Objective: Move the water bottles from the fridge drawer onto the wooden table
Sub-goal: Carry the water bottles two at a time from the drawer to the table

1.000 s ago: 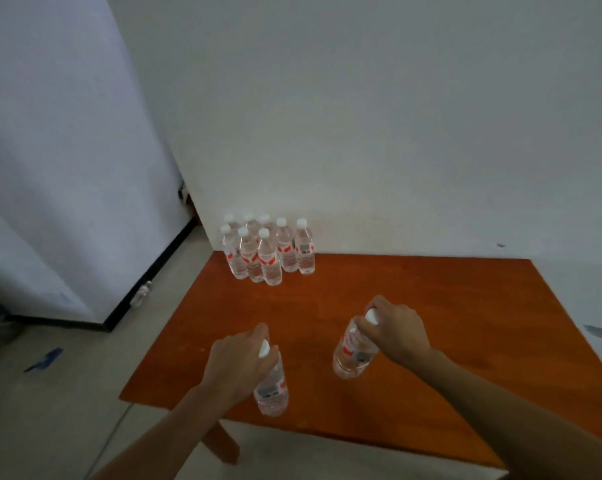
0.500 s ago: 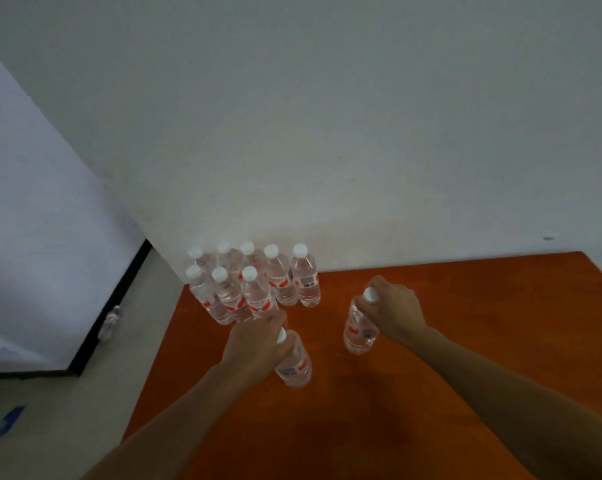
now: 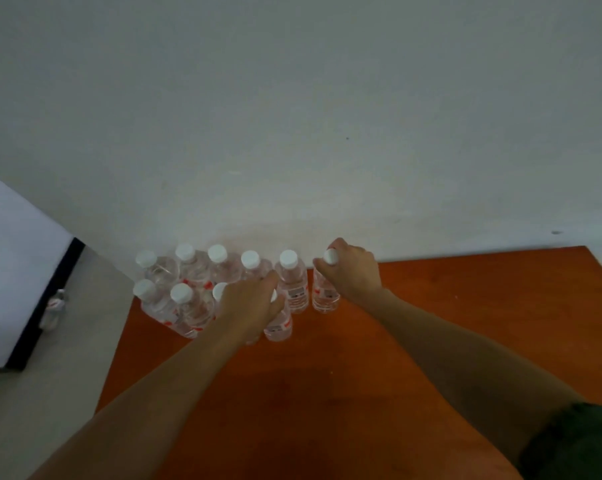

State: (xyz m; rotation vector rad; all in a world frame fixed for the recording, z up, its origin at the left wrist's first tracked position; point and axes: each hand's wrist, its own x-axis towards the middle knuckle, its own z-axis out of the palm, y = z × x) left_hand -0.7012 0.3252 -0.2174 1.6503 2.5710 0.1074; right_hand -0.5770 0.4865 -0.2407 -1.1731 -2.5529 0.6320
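Several clear water bottles [image 3: 192, 271] with white caps and red labels stand in two rows at the far left corner of the wooden table [image 3: 448, 323]. My left hand [image 3: 251, 306] grips the top of a bottle [image 3: 279, 327] at the right end of the near row. My right hand [image 3: 349, 271] holds another bottle [image 3: 324, 299] by its cap and neck, upright at the right end of the far row, against the wall. Both bottles rest on or just above the tabletop. No fridge drawer is in view.
A white wall rises right behind the table. To the left is grey floor, with one bottle [image 3: 53, 308] lying beside a white panel with a black base [image 3: 46, 306]. The table's right and near parts show bare orange-brown wood.
Both hands carried their bottles away from me, up to the cluster. The left bottle now sits by the near row and the right bottle by the far row.
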